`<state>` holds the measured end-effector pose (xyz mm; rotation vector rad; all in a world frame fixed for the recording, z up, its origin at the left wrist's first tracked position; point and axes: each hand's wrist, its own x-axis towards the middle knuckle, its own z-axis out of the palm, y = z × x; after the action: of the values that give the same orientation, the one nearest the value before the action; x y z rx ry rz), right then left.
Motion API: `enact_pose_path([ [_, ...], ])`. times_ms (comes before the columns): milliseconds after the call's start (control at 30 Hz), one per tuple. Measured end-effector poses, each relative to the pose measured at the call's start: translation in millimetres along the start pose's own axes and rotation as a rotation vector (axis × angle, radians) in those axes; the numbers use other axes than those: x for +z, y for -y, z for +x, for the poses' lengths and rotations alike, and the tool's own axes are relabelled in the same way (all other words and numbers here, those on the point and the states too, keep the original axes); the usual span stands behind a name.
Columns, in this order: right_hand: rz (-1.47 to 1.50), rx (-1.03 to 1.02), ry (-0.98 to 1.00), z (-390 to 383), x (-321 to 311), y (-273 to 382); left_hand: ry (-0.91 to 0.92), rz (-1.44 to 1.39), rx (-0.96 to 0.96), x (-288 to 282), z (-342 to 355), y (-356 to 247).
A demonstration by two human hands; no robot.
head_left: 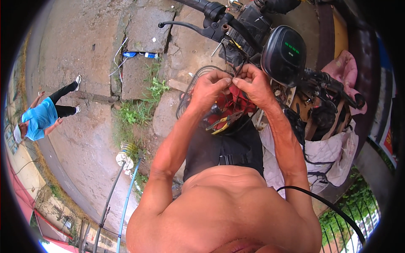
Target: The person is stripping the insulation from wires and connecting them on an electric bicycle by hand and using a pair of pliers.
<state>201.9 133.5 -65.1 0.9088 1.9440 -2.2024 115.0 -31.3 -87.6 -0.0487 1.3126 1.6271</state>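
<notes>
My left hand (pixel 212 88) and my right hand (pixel 254 86) meet in front of me, thumbs and fingertips pinched close together. Thin dark wires (pixel 228 59) run down from the handlebar to the fingertips, and both hands grip at their ends; the exact joint is hidden by the fingers. Just right of the hands sits a black rounded display unit (pixel 283 57) with lit green marks. Beyond them a black brake lever (pixel 185 25) sticks out from the handlebar. Below the hands, by my lap, lie something red (pixel 231 103) and a yellow-handled tool (pixel 221 125).
A loop of dark cable (pixel 184 99) hangs left of my left hand. On the right are a pink cloth (pixel 342 69) and a pale quilted cover (pixel 333 154). A person in a blue shirt (pixel 40 118) walks on the pavement at the far left.
</notes>
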Motion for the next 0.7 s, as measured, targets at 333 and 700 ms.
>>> enact_pose_path([
  [333,0.207,-0.014,0.008,4,-2,-11,0.033,-0.011,0.010,3,-6,16],
  [700,0.222,-0.023,0.016,4,-2,-9,0.024,0.161,0.066,7,-2,-1],
])
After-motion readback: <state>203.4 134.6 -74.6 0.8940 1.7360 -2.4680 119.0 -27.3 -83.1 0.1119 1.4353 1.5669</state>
